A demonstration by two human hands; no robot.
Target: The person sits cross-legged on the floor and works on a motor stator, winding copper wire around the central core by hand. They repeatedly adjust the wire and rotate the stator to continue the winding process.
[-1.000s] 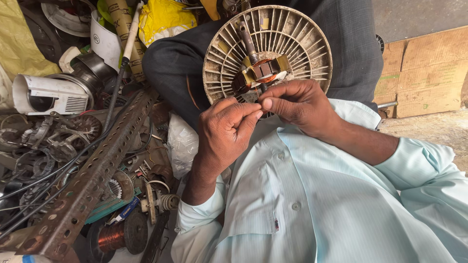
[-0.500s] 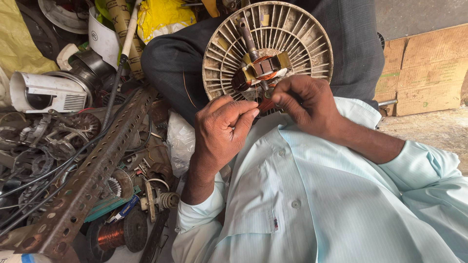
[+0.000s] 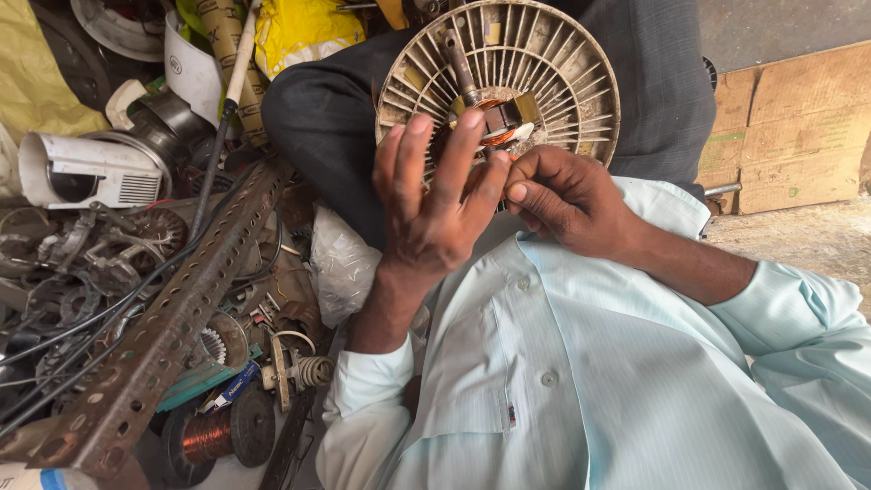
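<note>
The round ribbed fan wheel (image 3: 544,82) rests on the lap at 12 o'clock, its copper-wound core (image 3: 497,120) central. The left hand (image 3: 435,204) spreads open-fingered before it; the right hand (image 3: 567,195) pinches near the core. A yellow bag (image 3: 299,32) lies at 11 o'clock, cardboard (image 3: 798,136) at 2.

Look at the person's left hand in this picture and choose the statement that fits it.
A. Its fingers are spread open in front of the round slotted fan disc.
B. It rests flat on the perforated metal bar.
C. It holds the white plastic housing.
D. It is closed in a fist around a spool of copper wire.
A: the left hand is raised with fingers spread before the fan disc, while the right hand pinches beside the copper-wound core.
</note>
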